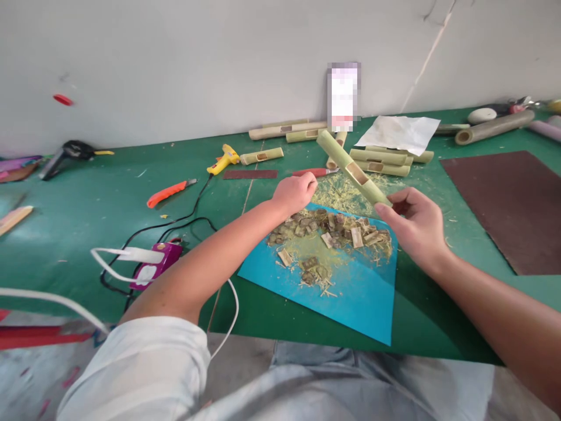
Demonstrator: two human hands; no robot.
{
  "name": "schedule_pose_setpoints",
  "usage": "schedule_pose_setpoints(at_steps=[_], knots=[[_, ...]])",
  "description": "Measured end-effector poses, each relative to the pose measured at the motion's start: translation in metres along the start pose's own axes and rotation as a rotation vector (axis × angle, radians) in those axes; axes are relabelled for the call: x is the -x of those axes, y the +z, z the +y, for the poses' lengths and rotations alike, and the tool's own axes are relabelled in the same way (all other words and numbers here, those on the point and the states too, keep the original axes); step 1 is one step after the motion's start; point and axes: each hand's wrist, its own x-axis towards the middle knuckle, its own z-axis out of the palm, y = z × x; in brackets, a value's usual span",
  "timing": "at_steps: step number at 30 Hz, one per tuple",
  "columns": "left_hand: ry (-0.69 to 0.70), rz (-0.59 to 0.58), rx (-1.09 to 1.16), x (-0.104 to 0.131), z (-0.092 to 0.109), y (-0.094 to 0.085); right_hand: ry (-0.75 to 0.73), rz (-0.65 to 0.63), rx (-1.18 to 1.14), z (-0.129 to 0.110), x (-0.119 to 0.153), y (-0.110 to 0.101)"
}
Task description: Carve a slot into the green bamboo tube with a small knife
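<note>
My right hand (414, 225) grips the near end of a pale green bamboo tube (335, 153), held tilted above the table. A rectangular opening is cut in the tube's side, facing up. My left hand (295, 192) has its fingers curled, right beside a red-handled tool (313, 172) with a metal tip. Whether the fingers touch that handle, or hold anything small, is hidden. Under both hands lies a blue sheet (355, 307), bearing a heap of small cut bamboo pieces (331, 225) and shavings. More pale shavings (346, 196) are scattered behind the sheet.
Several notched bamboo tubes (381, 156) lie at the back, with a white paper (398, 133) over some. An orange utility knife (170, 193), a yellow glue gun (225, 159) and a purple power strip (158, 266) with cables sit left. A brown sheet (512, 204) lies right.
</note>
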Motion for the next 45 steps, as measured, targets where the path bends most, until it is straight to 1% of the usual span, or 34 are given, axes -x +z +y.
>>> schedule_pose_setpoints(at_steps=[4, 7, 10, 13, 17, 20, 22, 24, 28, 30, 33, 35, 37, 41, 45], knots=[[0.035, -0.029, 0.012, -0.009, 0.019, 0.004, -0.003, -0.001, 0.003, -0.002, 0.000, 0.000], [0.085, -0.042, 0.009, -0.014, 0.028, 0.010, -0.002, 0.000, 0.000, -0.002, 0.000, 0.000], [0.127, -0.021, 0.011, -0.018, 0.031, 0.015, -0.009, 0.001, -0.003, -0.002, 0.000, 0.000], [0.125, 0.030, 0.041, -0.021, 0.030, 0.016, -0.004, 0.000, -0.017, -0.002, 0.000, 0.000], [0.069, 0.100, 0.097, -0.027, 0.025, 0.010, 0.002, -0.002, -0.021, -0.004, 0.001, -0.001], [-0.003, 0.138, 0.122, -0.030, 0.021, 0.002, -0.006, 0.007, -0.024, -0.007, 0.001, -0.001], [-0.033, 0.183, 0.131, -0.030, 0.020, -0.005, -0.014, 0.015, -0.025, -0.008, 0.001, -0.001], [-0.037, 0.231, 0.140, -0.027, 0.020, -0.012, -0.023, 0.024, -0.027, -0.008, 0.001, -0.002], [0.004, 0.315, 0.165, -0.018, 0.026, -0.023, -0.037, 0.036, -0.027, -0.005, 0.001, -0.002], [-0.014, 0.293, 0.158, -0.016, 0.029, -0.024, -0.047, 0.038, -0.023, -0.003, 0.001, -0.002], [-0.076, 0.185, 0.149, -0.015, 0.030, -0.020, -0.047, 0.035, -0.030, -0.002, 0.001, -0.001], [-0.097, 0.163, 0.188, -0.014, 0.028, -0.017, -0.044, 0.030, -0.035, -0.003, 0.001, -0.001], [-0.113, 0.201, 0.271, -0.010, 0.024, -0.017, -0.047, 0.019, -0.030, -0.005, 0.001, -0.002], [-0.172, 0.312, 0.514, 0.002, 0.007, -0.026, -0.091, -0.026, 0.021, -0.009, -0.001, -0.003], [-0.232, 0.488, 0.690, 0.020, -0.020, -0.040, -0.239, -0.120, 0.121, -0.008, -0.001, -0.003]])
